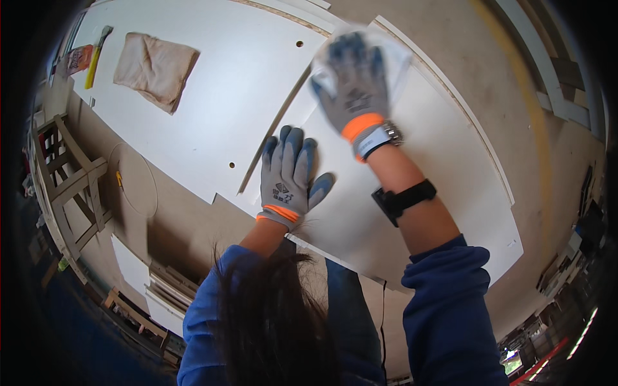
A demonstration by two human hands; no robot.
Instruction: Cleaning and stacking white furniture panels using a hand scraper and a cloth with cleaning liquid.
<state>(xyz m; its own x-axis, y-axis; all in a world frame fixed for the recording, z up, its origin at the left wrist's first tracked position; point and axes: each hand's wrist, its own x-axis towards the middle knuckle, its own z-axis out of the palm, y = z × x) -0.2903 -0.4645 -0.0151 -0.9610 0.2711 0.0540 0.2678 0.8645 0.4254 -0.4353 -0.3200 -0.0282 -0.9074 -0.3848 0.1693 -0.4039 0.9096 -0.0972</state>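
My left hand [288, 170], in a grey glove with blue fingertips and an orange cuff, lies flat on a white panel [444, 167]. Its fingers point away from me, and the thumb is spread to the right. Farther off and to the right, my right hand [356, 83] wears a matching glove. Its fingers are stretched out over a thin white cloth [397, 59], pressing it against the panel's far part. Hand and cloth are slightly blurred by motion. A watch and a black strap circle my right wrist and forearm.
Left of a dark-edged seam lies another white panel [212, 83] with small round holes. On it are a folded beige cloth [154, 69] and a yellow-handled brush [96, 59]. A wooden frame stand [77, 180] is at the left; more boards [161, 289] rest lower down.
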